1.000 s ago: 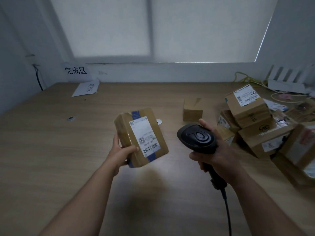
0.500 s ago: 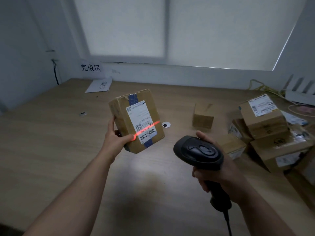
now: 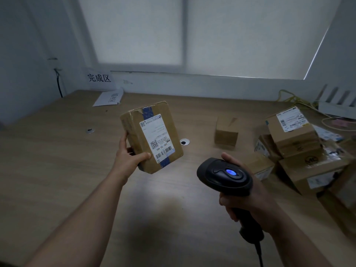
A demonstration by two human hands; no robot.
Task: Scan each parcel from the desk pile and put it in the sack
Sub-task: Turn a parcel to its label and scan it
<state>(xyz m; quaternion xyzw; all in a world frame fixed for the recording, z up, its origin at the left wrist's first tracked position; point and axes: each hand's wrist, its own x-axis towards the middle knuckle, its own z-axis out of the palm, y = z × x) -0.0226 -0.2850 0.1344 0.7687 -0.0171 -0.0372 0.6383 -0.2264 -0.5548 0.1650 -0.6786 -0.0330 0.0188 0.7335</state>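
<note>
**Mia:** Where is the parcel (image 3: 152,136)?

**Tom:** Up in the air over the desk (image 3: 57,170), tipped a bit. The left hand (image 3: 131,157) holds it by its bottom left corner. The thumb lies across the front, and the other fingers go round the side.

**Mia:** What is on the front?

**Tom:** A white label (image 3: 157,137) with bar codes, stuck over a strip of blue tape (image 3: 148,111). It faces us.

**Mia:** And the other hand?

**Tom:** The right hand (image 3: 248,201) is curled tight round the handle of a black scanner (image 3: 225,177). A little blue light (image 3: 231,172) glows on top. The scanner is lower than the parcel and to its right, not touching it.

**Mia:** Are there more boxes?

**Tom:** Yes, a pile of parcels (image 3: 300,151) sits on the right side of the desk. One small box (image 3: 226,134) stands alone beside the pile. A sign (image 3: 99,78) hangs on the far wall, with a sheet of paper (image 3: 108,98) under it.
</note>
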